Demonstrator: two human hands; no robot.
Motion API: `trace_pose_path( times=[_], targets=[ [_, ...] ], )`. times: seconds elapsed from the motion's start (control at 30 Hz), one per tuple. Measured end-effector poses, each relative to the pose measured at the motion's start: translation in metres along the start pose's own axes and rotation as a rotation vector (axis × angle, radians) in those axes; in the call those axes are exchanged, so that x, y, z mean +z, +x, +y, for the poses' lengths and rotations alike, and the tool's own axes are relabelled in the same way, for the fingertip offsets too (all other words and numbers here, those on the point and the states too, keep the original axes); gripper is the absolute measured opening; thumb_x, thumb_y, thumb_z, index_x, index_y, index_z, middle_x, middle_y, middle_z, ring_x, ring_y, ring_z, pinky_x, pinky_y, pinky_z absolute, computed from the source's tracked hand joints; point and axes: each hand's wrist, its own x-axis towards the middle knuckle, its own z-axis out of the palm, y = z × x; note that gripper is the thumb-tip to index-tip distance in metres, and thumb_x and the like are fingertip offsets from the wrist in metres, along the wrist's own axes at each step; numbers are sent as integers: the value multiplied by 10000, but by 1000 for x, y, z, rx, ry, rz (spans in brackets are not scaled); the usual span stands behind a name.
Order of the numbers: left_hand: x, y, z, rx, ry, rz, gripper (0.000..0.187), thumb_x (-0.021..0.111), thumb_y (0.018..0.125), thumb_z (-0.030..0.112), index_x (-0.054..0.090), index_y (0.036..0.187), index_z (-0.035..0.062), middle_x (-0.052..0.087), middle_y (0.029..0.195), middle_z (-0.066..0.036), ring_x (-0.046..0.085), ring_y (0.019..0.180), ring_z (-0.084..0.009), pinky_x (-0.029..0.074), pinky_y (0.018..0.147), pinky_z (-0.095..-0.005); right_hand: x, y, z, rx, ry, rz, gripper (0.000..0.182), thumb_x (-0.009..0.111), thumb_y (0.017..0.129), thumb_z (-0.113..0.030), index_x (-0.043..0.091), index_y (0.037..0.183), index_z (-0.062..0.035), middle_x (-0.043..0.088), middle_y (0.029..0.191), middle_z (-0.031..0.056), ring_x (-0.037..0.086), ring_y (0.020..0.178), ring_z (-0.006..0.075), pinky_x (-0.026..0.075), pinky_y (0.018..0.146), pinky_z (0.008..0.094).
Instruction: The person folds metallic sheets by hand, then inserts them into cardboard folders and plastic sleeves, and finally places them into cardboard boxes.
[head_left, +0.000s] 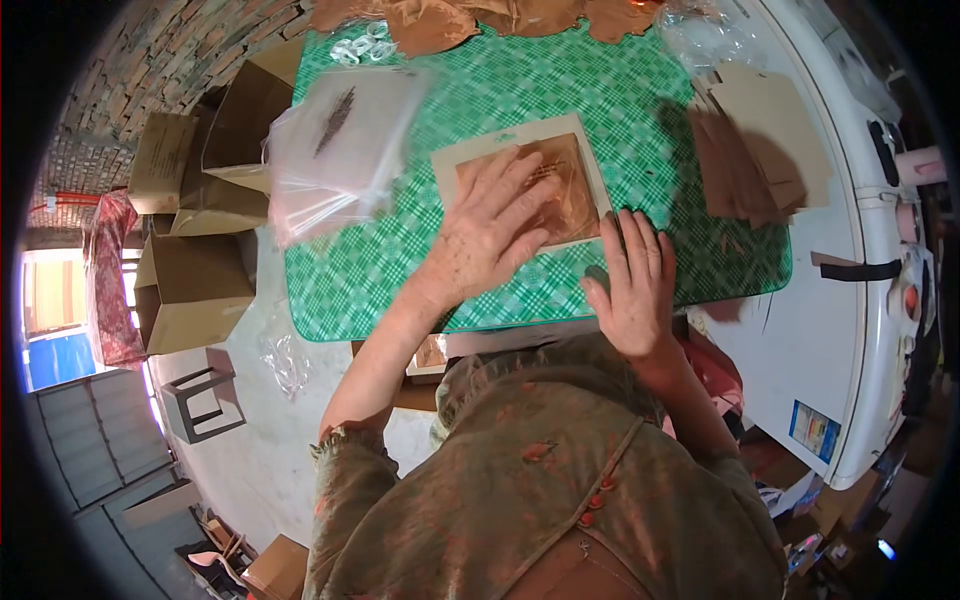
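Note:
A beige card (pixel 556 127) with a hanger cut-out lies on the green plaid tabletop (pixel 480 85). On top of it sits a flat brown leather-like piece (pixel 572 205) with small dark print and a shiny, creased surface. My left hand (pixel 485 222) rests flat across this piece, fingers spread, hiding its left part. Beside the card's lower right corner is my right hand (pixel 637 285), its fingers stretched out and the fingertips right at the corner. Neither hand is gripping anything.
Clear plastic bags (pixel 335 190) lie stacked at the left of the table. More beige and brown cards (pixel 765 150) are piled at the right edge. Brown leather-like pieces (pixel 430 25) and crumpled clear plastic (pixel 710 35) are at the far edge. Open cardboard boxes (pixel 195 275) stand to the left.

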Motion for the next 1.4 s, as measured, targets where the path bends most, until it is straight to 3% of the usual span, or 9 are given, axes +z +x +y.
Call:
trace_pose_path(
  times=[0.37, 1.0, 1.17, 1.27, 1.4],
  targets=[
    [17, -12, -15, -83, 92, -49, 730, 740, 883, 490, 535, 1505, 166, 401, 1607, -181, 286, 1526, -437, 178, 1230, -661, 10, 33, 19, -96, 24, 155, 454, 762, 864, -216, 619, 1262, -48, 626, 1273, 120, 554, 1210, 298, 421, 1024, 480],
    [29, 1, -7, -18, 126, -74, 792, 689, 861, 644, 569, 1475, 158, 478, 1554, -166, 329, 1501, -444, 149, 1229, -691, 16, 39, 17, -93, -69, 162, 430, 788, 860, -249, 663, 1251, -120, 621, 1169, 69, 563, 1095, 262, 439, 988, 464],
    [29, 0, -8, 10, 144, -63, 734, 709, 862, 575, 591, 1453, 155, 507, 1527, -157, 356, 1493, -429, 153, 1229, -692, 14, 38, 15, -83, -20, 156, 444, 793, 842, -231, 652, 1240, -91, 603, 1177, 82, 559, 1120, 274, 438, 983, 470],
    [27, -1, -8, 1, 140, -109, 687, 696, 900, 517, 570, 1484, 178, 472, 1571, -135, 328, 1522, -397, 118, 1238, -687, 7, 34, 11, -158, 20, 228, 446, 786, 832, -205, 641, 1230, -62, 594, 1163, 89, 564, 1121, 284, 440, 967, 482],
    [26, -3, -9, 6, 106, -147, 651, 684, 911, 435, 560, 1502, 190, 454, 1596, -122, 316, 1538, -378, 101, 1243, -677, 7, 13, 3, -257, 73, 153, 413, 762, 842, -186, 655, 1210, -32, 595, 1178, 101, 570, 1118, 289, 450, 949, 492]
  ],
)
